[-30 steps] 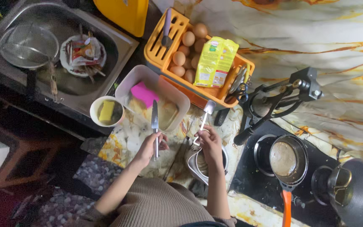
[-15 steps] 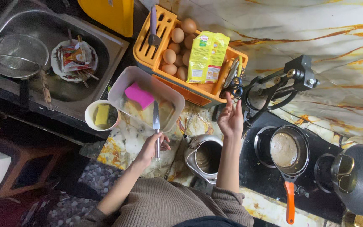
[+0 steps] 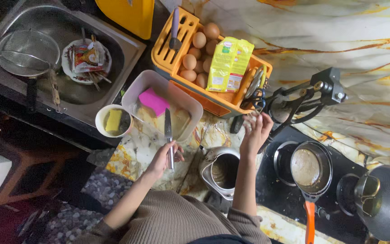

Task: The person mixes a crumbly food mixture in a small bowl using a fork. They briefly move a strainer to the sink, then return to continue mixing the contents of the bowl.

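The left hand (image 3: pixel 162 158) is clenching the slim metal handle of a kitchen knife (image 3: pixel 168 135), and the dark blade is pointing away from the body, its tip lying over the near rim of a pale rectangular plastic tub (image 3: pixel 190 106). A pink rectangular sponge (image 3: pixel 153 101) is lying inside that tub. Just beside the tub, toward the sink, a small white round cup (image 3: pixel 101 121) is holding a yellow block.

The right hand (image 3: pixel 256 131) is reaching up with its fingers spread and loose, grasping nothing that can be made out; its fingertips are hovering at the near corner of an orange plastic basket (image 3: pixel 165 45), close to the utensils standing in that corner. Whether they are touching anything cannot be told. The basket is holding several brown eggs (image 3: pixel 199 39) and a yellow and green food packet (image 3: pixel 228 63).

Between the 2 forearms, a steel kettle with its lid off (image 3: pixel 222 169) is sitting on the patterned marble counter (image 3: pixel 132 153). To the right of it, a small saucepan with an orange handle (image 3: pixel 311 168) is resting on 1 burner of a black stove (image 3: pixel 267 180), and a dark lidded pot (image 3: pixel 384 199) is sitting on the other. A black metal clamp device (image 3: pixel 312 92) is standing behind the stove.

At the left, a steel sink (image 3: pixel 127 47) is holding a wire mesh strainer (image 3: pixel 25 52) and a plate piled with wrappers (image 3: pixel 86 58).
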The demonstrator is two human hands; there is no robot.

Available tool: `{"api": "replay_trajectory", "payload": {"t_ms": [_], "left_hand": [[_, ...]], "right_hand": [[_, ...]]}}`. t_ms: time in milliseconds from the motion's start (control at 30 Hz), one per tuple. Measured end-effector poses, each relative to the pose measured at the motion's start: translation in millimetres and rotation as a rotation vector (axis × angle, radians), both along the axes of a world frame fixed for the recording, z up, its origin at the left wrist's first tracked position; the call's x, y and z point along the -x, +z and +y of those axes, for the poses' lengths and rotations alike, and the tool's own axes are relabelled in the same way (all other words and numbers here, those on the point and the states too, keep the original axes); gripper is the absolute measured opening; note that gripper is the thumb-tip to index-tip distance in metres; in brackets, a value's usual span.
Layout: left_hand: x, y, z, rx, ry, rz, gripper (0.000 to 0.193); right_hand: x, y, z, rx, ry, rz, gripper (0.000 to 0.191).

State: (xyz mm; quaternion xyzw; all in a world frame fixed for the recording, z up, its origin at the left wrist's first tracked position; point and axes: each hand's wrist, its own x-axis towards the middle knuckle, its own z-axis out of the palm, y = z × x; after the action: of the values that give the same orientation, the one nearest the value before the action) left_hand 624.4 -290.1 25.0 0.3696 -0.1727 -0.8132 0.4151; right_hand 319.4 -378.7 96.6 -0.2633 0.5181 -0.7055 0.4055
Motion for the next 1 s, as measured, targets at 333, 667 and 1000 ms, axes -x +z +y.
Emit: {"api": "replay_trajectory", "payload": {"t_ms": [333,667,1000], "left_hand": [[7.4,3.0,-0.8,-0.003,-0.007,0.083,0.038],[20.6,8.4,-10.7,-0.079,0.109,-0.025,0.039],[21.8,13.3,-47.1,0.009,0.2,0.215,0.042]], "right_hand": [[-9.5,-2.5,-21.5,-0.193,0.23,0.414,0.03],[-107.6,38.4,44.3,-0.151,0.981,0.771,0.031],[-150.5,60.8,47.7,0.107,1.051,0.641,0.04]]}}
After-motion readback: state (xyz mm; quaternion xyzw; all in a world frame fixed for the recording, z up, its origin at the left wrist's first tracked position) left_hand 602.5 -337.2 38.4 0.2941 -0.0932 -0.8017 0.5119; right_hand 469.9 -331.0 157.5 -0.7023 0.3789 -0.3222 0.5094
